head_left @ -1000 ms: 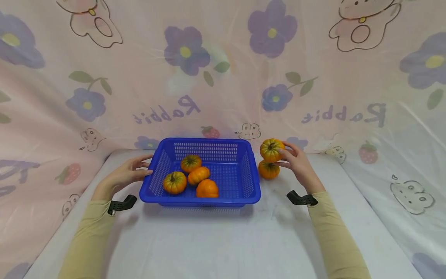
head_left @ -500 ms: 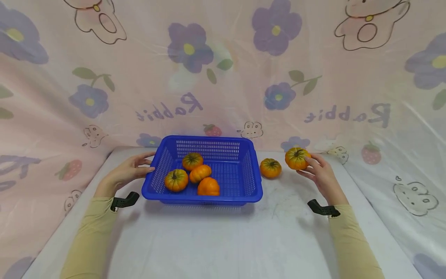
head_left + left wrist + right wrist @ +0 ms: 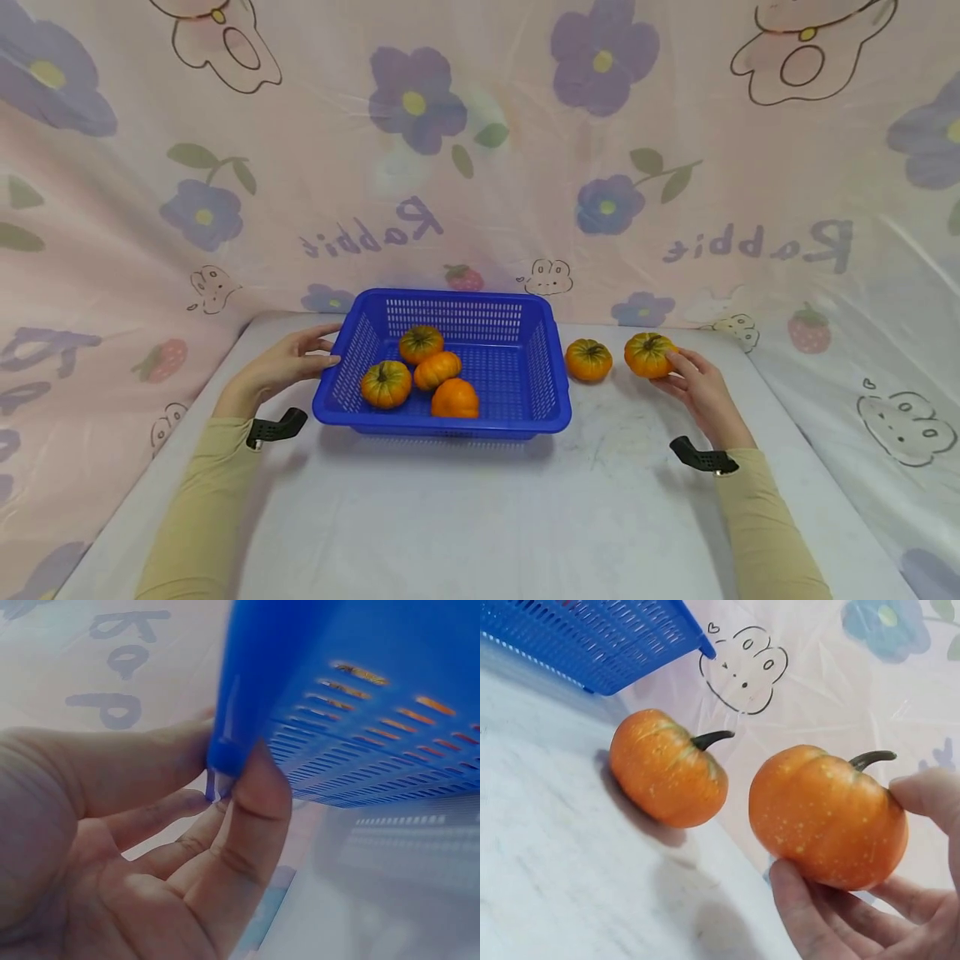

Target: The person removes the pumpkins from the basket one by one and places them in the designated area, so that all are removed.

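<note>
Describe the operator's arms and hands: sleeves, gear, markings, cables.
Long plain khaki-yellow fabric sleeves, left sleeve and right sleeve. At each cuff, a bent black hard-looking bracket with small holes: left bracket, right bracket. Left hand and right hand ungloved, no rings visible. No cables or markings visible.

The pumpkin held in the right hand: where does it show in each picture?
Head: the held pumpkin is right of centre, in the right hand.
Left wrist: not in it.
Right wrist: the held pumpkin, just right of centre.
Shared landmark: the blue basket, near centre, upper right and top left respectively.
</note>
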